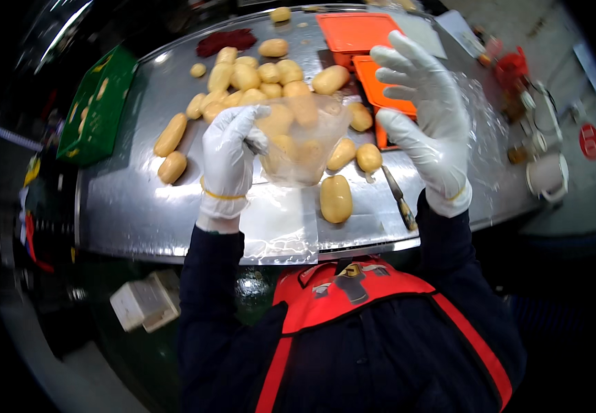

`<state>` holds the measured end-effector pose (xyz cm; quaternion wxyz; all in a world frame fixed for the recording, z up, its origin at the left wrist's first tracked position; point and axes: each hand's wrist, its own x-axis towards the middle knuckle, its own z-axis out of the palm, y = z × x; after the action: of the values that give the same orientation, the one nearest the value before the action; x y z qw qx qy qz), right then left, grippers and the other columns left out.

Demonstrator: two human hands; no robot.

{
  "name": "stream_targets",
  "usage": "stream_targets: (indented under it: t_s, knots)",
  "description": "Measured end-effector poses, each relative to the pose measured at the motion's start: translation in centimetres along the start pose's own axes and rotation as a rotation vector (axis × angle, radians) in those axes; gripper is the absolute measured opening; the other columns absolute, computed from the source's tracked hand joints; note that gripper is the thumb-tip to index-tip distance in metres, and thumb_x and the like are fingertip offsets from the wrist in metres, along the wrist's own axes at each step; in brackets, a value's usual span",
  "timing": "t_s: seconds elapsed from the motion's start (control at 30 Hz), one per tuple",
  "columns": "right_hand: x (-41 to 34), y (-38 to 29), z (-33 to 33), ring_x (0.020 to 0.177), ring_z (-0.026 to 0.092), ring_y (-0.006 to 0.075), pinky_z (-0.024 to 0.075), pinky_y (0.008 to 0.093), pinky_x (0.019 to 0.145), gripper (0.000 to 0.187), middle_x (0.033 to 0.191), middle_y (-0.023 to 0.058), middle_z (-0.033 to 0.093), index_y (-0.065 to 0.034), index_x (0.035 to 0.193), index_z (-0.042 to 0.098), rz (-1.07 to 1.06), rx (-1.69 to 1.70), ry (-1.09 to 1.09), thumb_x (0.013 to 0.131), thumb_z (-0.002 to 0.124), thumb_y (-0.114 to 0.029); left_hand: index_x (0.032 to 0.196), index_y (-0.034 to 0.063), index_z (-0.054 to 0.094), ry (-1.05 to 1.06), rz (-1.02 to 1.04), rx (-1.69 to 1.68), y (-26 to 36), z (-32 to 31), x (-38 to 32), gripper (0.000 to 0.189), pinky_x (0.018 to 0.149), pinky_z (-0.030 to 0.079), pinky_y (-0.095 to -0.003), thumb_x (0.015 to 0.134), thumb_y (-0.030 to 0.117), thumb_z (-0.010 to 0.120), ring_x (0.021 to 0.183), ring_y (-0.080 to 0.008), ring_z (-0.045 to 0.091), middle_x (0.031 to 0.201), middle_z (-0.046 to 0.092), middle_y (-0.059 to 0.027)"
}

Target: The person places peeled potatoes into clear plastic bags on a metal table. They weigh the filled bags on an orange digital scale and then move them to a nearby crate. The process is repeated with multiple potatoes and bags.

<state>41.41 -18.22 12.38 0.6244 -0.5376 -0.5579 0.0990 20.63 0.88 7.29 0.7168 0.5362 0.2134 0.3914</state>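
Observation:
Gloved in white, with a yellow band at the wrist, my left hand [228, 149] pinches the edge of a translucent plastic bag [306, 147]. The bag hangs to the right of the fingers, and peeled potatoes show through it; whether any lie inside I cannot tell. My right hand [427, 113], in the same kind of glove, is raised with fingers spread and nothing in it. Peeled potatoes [246, 77] lie heaped beyond the bag. One large potato [336, 199] sits nearer to me, and a knife [399, 199] lies to its right.
Behind my right hand stand orange lidded containers [362, 31]. A green crate [99, 106] is at the table's left edge. Dark red cloth [225, 42] lies at the back of the metal table [122, 217]. Clear plastic film [486, 129] and a white mug [548, 175] are at the right.

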Motion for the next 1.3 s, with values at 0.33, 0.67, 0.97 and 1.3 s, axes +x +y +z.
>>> stream_targets:
  t_s: [0.33,0.67,0.97,1.3]
  knots:
    - [-14.6,3.2,6.2,0.122,0.061,0.0276,0.0413,0.0408,0.114,0.093,0.133,0.0195,0.063,-0.0029,0.148,0.049,0.295,-0.047,0.246,0.075,0.093,-0.038,0.119,-0.0058,0.069,-0.473,-0.092,0.243,0.3,6.1,-5.6,0.025,0.076,0.044,-0.0208,0.108,0.011,0.054,0.088,-0.0063,0.056,0.102,0.060,-0.0008]
    - [-28.7,-6.6,1.5,0.083,0.062,0.0298,0.0504,0.0412,0.078,0.026,0.086,0.0108,0.070,-0.0155,0.103,0.078,0.482,-0.613,0.696,0.086,0.082,-0.035,0.131,-0.0075,0.062,-0.926,-0.276,0.055,-1.0,15.7,-14.5,0.033,0.068,0.048,-0.0189,0.107,0.015,0.057,0.074,-0.0059,0.057,0.107,0.067,-0.0096]
    - [-47.4,-20.2,-12.3,0.076,0.059,0.0053,0.0500,0.0268,0.068,0.020,0.078,-0.0016,0.066,-0.0039,0.090,0.071,0.462,-0.444,1.276,0.096,0.080,-0.021,0.149,-0.0087,0.049,-1.123,-0.342,0.171,-5.5,25.3,-22.3,0.052,0.066,0.049,-0.0191,0.106,0.019,0.061,0.074,-0.0099,0.062,0.098,0.068,-0.0082]
    - [-72.9,-32.7,-30.3,0.073,0.058,0.0138,0.0495,0.0345,0.071,0.034,0.078,0.0069,0.066,-0.0016,0.091,0.069,0.938,-1.270,1.608,0.095,0.076,-0.034,0.141,-0.0020,0.060,-1.146,-0.649,0.335,-13.5,30.3,-28.6,0.038,0.066,0.051,-0.0208,0.106,0.012,0.062,0.067,-0.0100,0.062,0.090,0.071,-0.0075]
